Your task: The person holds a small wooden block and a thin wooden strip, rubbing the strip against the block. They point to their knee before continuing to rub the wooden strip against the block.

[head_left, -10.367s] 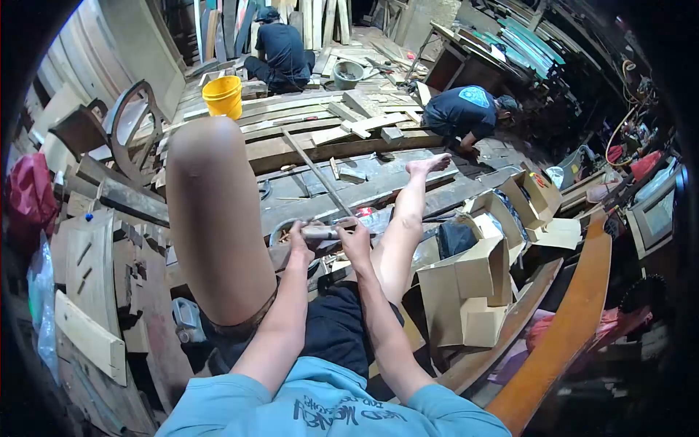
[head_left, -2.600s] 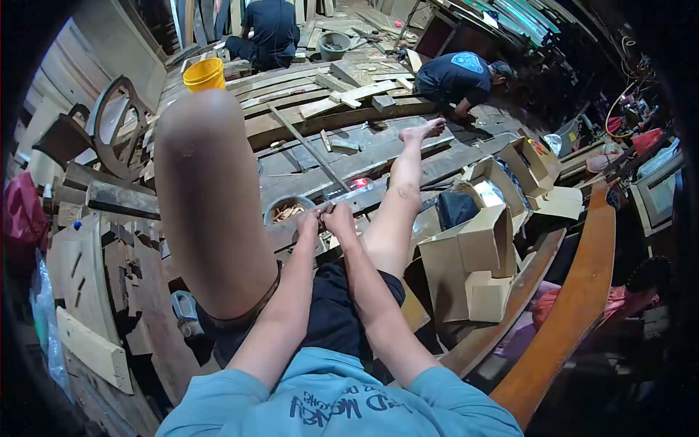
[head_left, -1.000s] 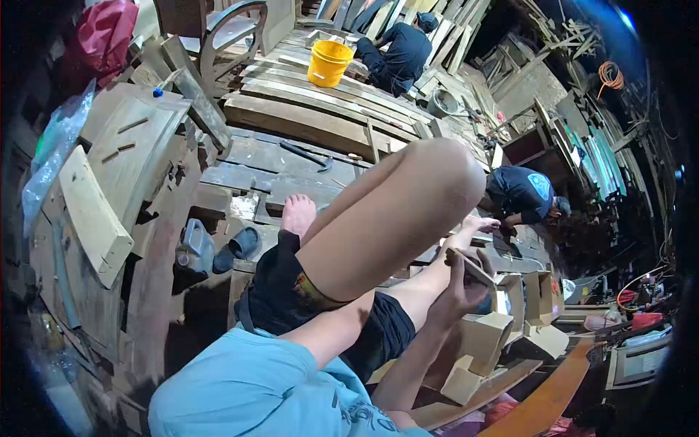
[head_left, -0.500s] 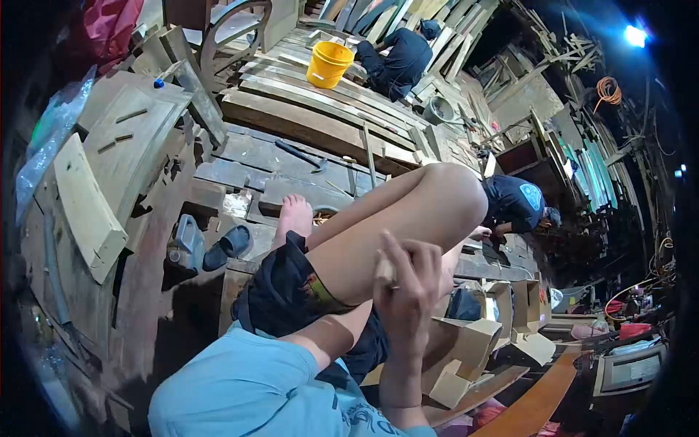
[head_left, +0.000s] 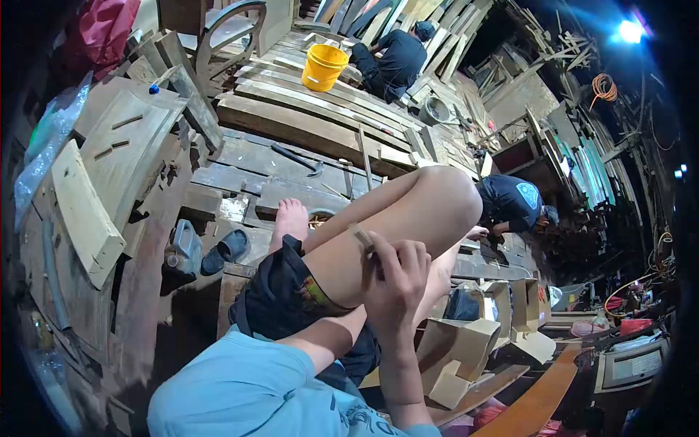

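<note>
My right hand (head_left: 397, 280) is raised in front of my bent leg, its fingers closed. Between thumb and forefinger is a small, pale wooden piece (head_left: 361, 237), with one end sticking out toward the upper left. Its other end is covered by my fingers. My left arm (head_left: 326, 336) leaves the light blue sleeve and passes behind my right forearm and leg, so my left hand is hidden. Beyond my bare foot, a hammer (head_left: 297, 160) lies on the plank floor (head_left: 247, 156).
A yellow bucket (head_left: 325, 69) stands on stacked boards. One person (head_left: 397, 62) crouches behind it; another (head_left: 513, 202) bends low at the right. Cardboard boxes (head_left: 466, 349) sit at lower right. Slippers (head_left: 226, 251) and a plastic jug (head_left: 186, 247) are at left, near a curved wood block (head_left: 84, 211).
My right hand has turned and shifted slightly left, so more of the wooden piece shows. The view has moved a little; the hammer and bucket have stayed in place.
</note>
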Demonstrator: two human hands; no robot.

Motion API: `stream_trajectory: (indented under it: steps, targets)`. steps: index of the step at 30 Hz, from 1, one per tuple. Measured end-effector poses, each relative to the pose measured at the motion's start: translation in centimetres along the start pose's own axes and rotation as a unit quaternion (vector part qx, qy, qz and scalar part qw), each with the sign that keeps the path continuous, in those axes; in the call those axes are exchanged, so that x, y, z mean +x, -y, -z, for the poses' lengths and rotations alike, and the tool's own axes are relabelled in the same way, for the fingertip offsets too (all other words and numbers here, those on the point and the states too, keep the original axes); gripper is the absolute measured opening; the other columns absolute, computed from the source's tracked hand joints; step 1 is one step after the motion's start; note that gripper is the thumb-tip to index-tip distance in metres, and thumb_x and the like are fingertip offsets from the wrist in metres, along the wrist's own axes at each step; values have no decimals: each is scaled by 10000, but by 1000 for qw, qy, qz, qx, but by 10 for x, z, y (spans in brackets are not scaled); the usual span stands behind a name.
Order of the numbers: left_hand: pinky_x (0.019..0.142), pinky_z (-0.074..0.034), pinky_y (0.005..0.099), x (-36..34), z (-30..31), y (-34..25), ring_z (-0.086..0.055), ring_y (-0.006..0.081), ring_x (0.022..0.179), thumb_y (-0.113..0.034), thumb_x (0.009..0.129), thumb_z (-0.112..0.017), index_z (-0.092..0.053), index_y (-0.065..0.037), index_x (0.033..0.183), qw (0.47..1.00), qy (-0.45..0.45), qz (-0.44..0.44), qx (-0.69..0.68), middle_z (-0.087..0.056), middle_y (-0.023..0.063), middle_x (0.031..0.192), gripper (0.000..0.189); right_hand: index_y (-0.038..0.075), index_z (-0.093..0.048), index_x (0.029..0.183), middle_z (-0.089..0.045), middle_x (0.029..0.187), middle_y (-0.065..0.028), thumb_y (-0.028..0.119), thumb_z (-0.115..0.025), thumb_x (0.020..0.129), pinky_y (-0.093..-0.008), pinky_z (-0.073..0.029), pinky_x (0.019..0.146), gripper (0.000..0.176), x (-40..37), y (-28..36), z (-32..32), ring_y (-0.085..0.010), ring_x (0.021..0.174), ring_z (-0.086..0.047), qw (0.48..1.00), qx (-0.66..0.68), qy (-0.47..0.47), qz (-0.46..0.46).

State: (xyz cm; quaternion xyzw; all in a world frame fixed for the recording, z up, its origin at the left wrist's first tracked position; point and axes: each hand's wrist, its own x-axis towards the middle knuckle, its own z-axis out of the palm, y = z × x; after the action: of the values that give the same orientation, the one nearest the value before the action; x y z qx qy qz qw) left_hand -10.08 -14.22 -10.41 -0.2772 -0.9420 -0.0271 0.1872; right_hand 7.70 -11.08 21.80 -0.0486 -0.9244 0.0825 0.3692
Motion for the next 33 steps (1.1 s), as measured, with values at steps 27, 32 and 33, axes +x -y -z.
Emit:
stream_trajectory:
  steps: [27, 32, 33]
  targets:
    - [782, -377, 395, 23, 71, 6, -532, 255, 905, -222, 773, -445, -622, -101, 858, 990, -4, -23, 136, -585, 104, 899, 231, 62, -601, 855, -477, 712, -54, -1, -622, 542, -341, -358, 617, 320, -33, 7, 0, -234, 700, -484, 983, 80, 124, 112]
    - [779, -378, 396, 27, 113, 20, -527, 254, 910, -219, 776, -443, -620, -100, 865, 978, 202, -16, -50, -584, 103, 904, 231, 54, -598, 866, -497, 701, -72, 46, -648, 575, -347, -362, 627, 296, -15, -11, -3, -238, 691, -485, 998, 36, 7, 43]
    - [779, -378, 396, 24, 109, 19, -527, 255, 909, -219, 776, -442, -620, -98, 865, 980, 193, -20, -44, -584, 104, 904, 232, 54, -598, 866, -497, 701, -72, 46, -648, 575, -347, -362, 627, 296, -18, -8, -5, -238, 691, -485, 998, 37, 6, 42]
